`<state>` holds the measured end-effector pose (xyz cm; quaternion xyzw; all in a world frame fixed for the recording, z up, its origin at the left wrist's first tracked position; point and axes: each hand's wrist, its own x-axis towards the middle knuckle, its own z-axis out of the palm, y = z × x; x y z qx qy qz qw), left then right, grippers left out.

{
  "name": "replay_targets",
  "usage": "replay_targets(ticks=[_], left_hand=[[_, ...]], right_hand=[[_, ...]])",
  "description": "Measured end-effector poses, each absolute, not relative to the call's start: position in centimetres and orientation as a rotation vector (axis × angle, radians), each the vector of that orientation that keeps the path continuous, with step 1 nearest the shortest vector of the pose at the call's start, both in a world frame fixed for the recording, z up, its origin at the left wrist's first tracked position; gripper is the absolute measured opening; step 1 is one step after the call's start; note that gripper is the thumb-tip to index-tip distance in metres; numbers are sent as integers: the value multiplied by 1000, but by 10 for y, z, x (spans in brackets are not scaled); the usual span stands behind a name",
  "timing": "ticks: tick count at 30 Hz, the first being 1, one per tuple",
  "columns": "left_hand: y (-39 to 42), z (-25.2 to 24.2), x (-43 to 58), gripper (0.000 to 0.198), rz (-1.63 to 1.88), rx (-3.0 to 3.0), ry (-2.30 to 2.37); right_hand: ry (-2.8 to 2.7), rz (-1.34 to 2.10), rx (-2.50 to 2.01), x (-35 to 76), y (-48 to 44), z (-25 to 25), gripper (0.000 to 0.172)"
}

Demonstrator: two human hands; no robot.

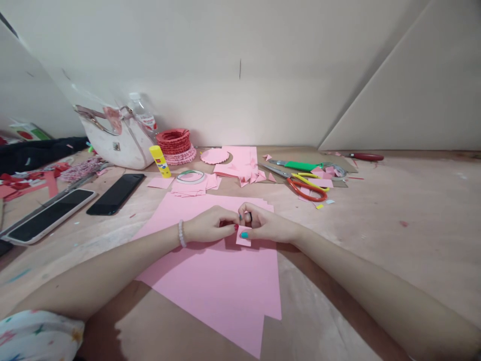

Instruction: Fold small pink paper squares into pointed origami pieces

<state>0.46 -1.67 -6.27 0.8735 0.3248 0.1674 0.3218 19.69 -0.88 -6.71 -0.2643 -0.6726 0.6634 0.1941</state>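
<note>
My left hand (211,225) and my right hand (265,224) meet over the large pink paper sheets (218,271) in the middle of the table. Both pinch a small pink paper piece (243,238) between their fingertips, held just above the sheets. My left wrist wears a bead bracelet (182,233). The fingers of both hands are curled tight around the piece, and part of it is hidden by them.
Behind the hands lie small pink paper squares (190,186), a tape roll (191,176), a yellow glue stick (160,161), folded pink triangles (248,173), red-and-yellow scissors (306,186), green-handled scissors (298,165). Two phones (115,193) (48,214) and a white handbag (114,136) sit at left.
</note>
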Motion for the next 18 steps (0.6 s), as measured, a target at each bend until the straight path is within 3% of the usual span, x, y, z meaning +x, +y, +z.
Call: replay_targets(ticks=[9,18], left_hand=[[-17,-60,2,9,383,2514,868],[-18,-60,3,17,350,2553,772]], right_hand=[[-1937,1856,-727,198,-10,-68,26],[-2019,1820,-710,197,-8,-71,26]])
